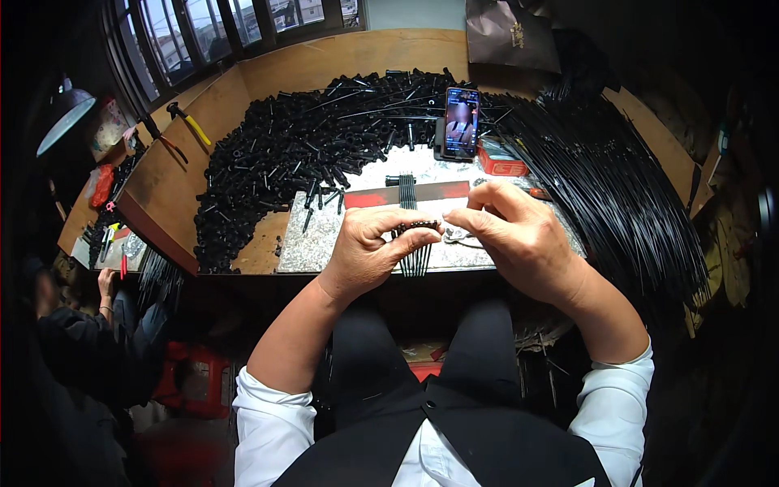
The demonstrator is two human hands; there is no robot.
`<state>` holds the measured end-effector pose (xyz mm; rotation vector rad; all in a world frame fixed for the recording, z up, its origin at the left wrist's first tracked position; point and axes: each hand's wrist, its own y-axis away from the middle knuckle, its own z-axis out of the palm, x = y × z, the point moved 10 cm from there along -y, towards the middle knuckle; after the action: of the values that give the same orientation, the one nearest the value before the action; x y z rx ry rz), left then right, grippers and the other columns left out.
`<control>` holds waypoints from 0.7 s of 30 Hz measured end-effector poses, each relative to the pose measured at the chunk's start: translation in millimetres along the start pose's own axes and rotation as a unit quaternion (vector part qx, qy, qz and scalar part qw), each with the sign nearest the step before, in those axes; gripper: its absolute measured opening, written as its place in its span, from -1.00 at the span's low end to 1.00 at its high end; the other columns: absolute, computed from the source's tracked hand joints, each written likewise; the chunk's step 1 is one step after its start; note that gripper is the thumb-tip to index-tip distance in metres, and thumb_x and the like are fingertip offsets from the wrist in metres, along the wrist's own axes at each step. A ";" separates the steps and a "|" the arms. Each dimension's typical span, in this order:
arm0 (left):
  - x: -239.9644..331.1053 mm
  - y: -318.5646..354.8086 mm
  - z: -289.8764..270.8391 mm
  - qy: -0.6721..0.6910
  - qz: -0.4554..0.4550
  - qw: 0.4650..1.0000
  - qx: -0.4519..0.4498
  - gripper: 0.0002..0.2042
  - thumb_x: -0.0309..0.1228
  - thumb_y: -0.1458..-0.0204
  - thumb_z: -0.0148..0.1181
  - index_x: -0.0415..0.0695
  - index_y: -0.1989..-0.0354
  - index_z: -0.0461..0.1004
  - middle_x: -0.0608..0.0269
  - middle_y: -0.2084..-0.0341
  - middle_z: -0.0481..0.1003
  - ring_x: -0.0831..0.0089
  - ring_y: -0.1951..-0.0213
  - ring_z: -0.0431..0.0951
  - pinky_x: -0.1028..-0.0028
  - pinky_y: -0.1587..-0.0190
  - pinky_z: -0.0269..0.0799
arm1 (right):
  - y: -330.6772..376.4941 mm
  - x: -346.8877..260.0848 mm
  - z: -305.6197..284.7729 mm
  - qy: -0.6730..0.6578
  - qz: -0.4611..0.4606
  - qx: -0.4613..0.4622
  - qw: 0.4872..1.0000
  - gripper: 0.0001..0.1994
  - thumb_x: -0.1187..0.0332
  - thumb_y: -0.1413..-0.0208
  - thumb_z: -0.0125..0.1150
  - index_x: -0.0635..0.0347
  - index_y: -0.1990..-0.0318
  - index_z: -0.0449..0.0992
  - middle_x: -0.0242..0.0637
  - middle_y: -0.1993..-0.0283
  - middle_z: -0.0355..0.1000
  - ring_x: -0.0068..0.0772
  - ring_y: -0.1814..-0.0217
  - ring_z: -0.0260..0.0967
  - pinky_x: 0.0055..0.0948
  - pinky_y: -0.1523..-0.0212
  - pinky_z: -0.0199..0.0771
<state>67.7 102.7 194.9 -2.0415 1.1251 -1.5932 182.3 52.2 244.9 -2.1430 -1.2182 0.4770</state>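
My left hand (367, 247) is closed around a bundle of thin black rods (407, 193), lined up side by side. Their ends form a dark, beaded-looking row between its thumb and forefinger. The far part of the bundle lies across a red and grey bar (369, 198) on a speckled work board (312, 253), and its near ends hang past the palm. Close by, my right hand (519, 239) has thumb and forefinger pinched at the row's right end. Whatever lies in that pinch is too small to name. Beyond the bar lies a short black tubular part (394, 180).
A heap of black tubular parts (268, 154) fills the bench's left and back. Long black rods (608, 187) fan out at right. A phone (461, 122) stands beside a red box (501, 157). Yellow-handled pliers (195, 127) hang on the left wall. Another person's hand (106, 284) is at far left.
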 end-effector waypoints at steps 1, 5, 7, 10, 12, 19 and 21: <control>0.8 0.6 -0.3 -0.003 0.005 1.000 0.000 -0.87 -0.52 0.00 0.24 -0.26 0.27 0.58 0.18 0.42 0.60 0.53 0.37 0.60 0.58 0.28 0.51 | -1.2 1.1 1.3 -0.015 0.004 -0.006 1.000 -0.75 0.66 0.06 0.14 0.24 0.18 0.50 -0.14 0.28 0.35 -0.19 0.30 0.41 -0.37 0.30 0.48; -2.4 -1.3 1.2 0.004 -0.016 1.000 -0.003 -0.90 -0.56 0.02 0.23 -0.28 0.32 0.59 0.21 0.41 0.61 0.52 0.35 0.61 0.57 0.24 0.54 | 2.6 6.0 0.0 -0.021 0.008 0.033 0.999 -0.74 0.64 0.08 0.17 0.24 0.17 0.49 -0.13 0.26 0.34 -0.17 0.25 0.39 -0.34 0.23 0.47; -2.2 -0.5 2.9 -0.011 0.017 1.000 -0.014 -0.84 -0.46 0.02 0.28 -0.24 0.27 0.59 0.19 0.43 0.60 0.52 0.38 0.60 0.57 0.32 0.50 | 5.0 7.8 0.5 -0.014 0.000 0.030 0.999 -0.73 0.63 0.09 0.18 0.24 0.17 0.49 -0.14 0.26 0.34 -0.17 0.25 0.39 -0.33 0.22 0.47; 1.3 -1.5 5.4 -0.033 0.043 0.998 -0.027 -0.82 -0.41 0.05 0.31 -0.22 0.28 0.59 0.22 0.43 0.61 0.49 0.40 0.60 0.55 0.34 0.49 | 2.2 6.5 -0.6 -0.009 -0.010 0.019 1.000 -0.72 0.63 0.11 0.19 0.23 0.17 0.49 -0.15 0.27 0.33 -0.18 0.23 0.37 -0.34 0.23 0.46; 1.7 -1.6 5.5 -0.039 0.064 0.997 -0.026 -0.80 -0.39 0.07 0.32 -0.21 0.29 0.59 0.23 0.43 0.61 0.48 0.40 0.60 0.55 0.34 0.49 | 0.1 5.7 -1.4 -0.010 -0.012 0.011 1.000 -0.72 0.63 0.12 0.19 0.23 0.17 0.50 -0.16 0.27 0.33 -0.19 0.23 0.36 -0.35 0.25 0.45; 3.2 -3.9 9.1 -0.085 0.079 0.993 -0.032 -0.78 -0.34 0.11 0.35 -0.18 0.32 0.60 0.23 0.43 0.61 0.45 0.41 0.62 0.54 0.35 0.48 | -3.0 -0.8 -1.4 -0.032 -0.050 0.016 0.998 -0.68 0.61 0.13 0.23 0.21 0.13 0.52 -0.19 0.31 0.34 -0.27 0.31 0.35 -0.40 0.35 0.43; -1.9 -2.0 11.4 -0.071 0.061 0.995 -0.042 -0.79 -0.34 0.11 0.34 -0.18 0.32 0.60 0.24 0.43 0.61 0.43 0.41 0.62 0.53 0.35 0.48 | -4.3 -2.0 1.8 -0.054 -0.045 0.023 0.997 -0.67 0.60 0.12 0.24 0.21 0.11 0.51 -0.19 0.32 0.34 -0.26 0.32 0.36 -0.39 0.36 0.43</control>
<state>78.9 102.9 191.3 -2.0587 1.2574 -1.3430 177.4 52.8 246.5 -2.0365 -1.3429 0.5828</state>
